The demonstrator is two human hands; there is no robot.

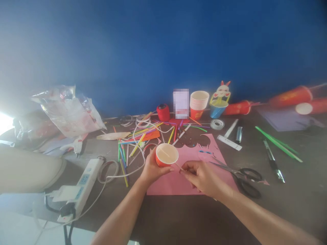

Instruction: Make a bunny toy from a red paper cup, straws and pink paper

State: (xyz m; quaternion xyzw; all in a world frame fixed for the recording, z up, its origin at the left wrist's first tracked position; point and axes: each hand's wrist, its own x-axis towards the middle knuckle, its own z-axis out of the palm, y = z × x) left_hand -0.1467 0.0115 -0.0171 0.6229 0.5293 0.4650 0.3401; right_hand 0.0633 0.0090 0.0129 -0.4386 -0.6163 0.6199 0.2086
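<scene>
My left hand (150,168) is wrapped round a red paper cup (162,163), its white open mouth tilted up toward me. A thin pale stick (178,166) passes at the cup's right side, its outer end pinched in the fingers of my right hand (200,177). A pale line inside the cup looks like the same stick. Both hands are above a pink sheet of paper (168,183) with rounded pieces cut from its far edge. Black-handled scissors (237,172) lie beside my right hand, blades over the sheet.
Coloured straws (138,144) and a white cable are strewn beyond my hands. A power strip (85,182) and glue gun (76,146) are left. Stacked cups (199,102), a bunny-topped blue cup (219,109), tape (217,124) and a pen (274,161) stand or lie at back and right.
</scene>
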